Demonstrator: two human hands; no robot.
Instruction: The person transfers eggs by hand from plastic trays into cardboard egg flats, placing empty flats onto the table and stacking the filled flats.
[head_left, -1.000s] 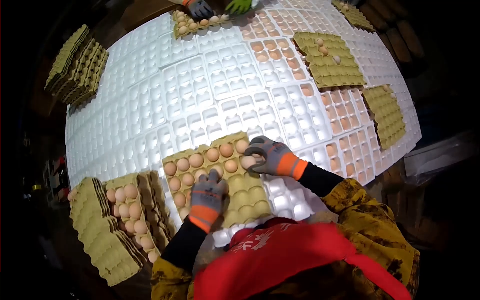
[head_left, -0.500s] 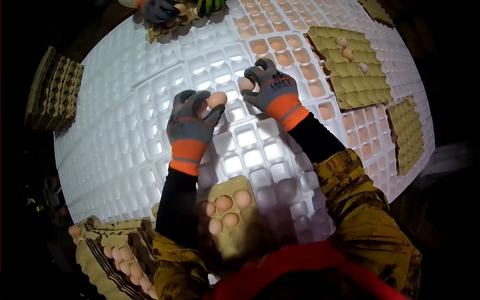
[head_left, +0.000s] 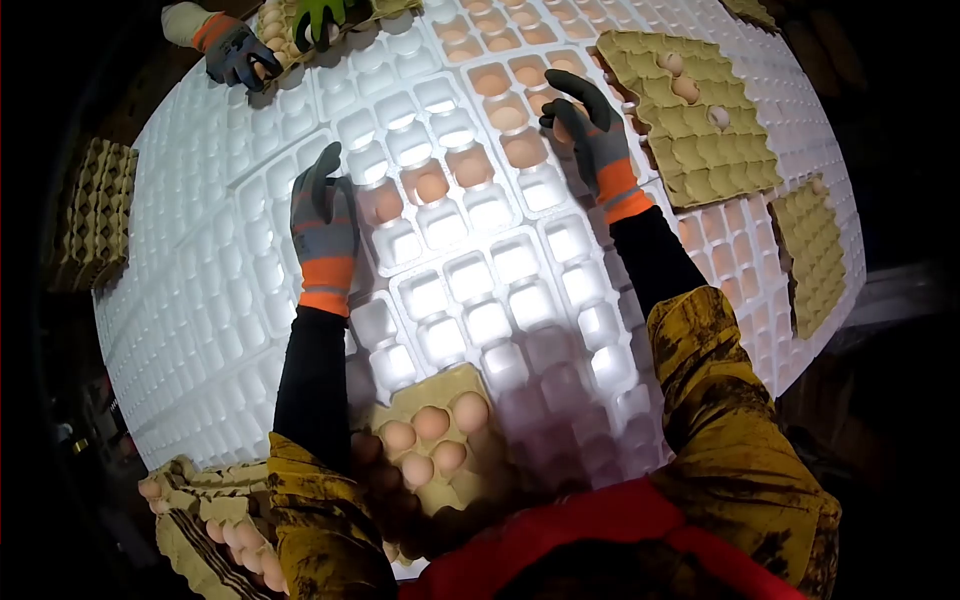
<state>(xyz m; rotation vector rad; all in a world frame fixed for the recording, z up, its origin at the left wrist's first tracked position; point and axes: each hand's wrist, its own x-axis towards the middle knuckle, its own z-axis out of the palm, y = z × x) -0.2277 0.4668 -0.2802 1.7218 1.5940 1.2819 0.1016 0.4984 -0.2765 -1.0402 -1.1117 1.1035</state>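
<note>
My left hand point(head_left: 325, 215), in a grey and orange work glove, is raised over the left of the white foam trays point(head_left: 447, 232). Its fingers are stretched out and it holds nothing. Just right of it, a brown egg point(head_left: 385, 205), a second egg point(head_left: 431, 187) and a third egg point(head_left: 469, 168) sit in a row of cells. My right hand point(head_left: 597, 140), gloved alike, is over filled cells farther right. An egg point(head_left: 570, 122) shows between its thumb and palm, partly hidden by the fingers.
A pulp carton point(head_left: 425, 395) with several eggs lies near my body. More egg cartons point(head_left: 225, 530) stand front left, and stacked cartons point(head_left: 95, 215) farther back. An upturned carton point(head_left: 700, 120) bears three eggs at right. A co-worker's gloved hands point(head_left: 240, 60) handle eggs at the far edge.
The eggs from my left hand now lie in the foam cells, three in a row. My left hand has opened and moved left; my right hand has moved right. The co-worker's hands shifted left.
</note>
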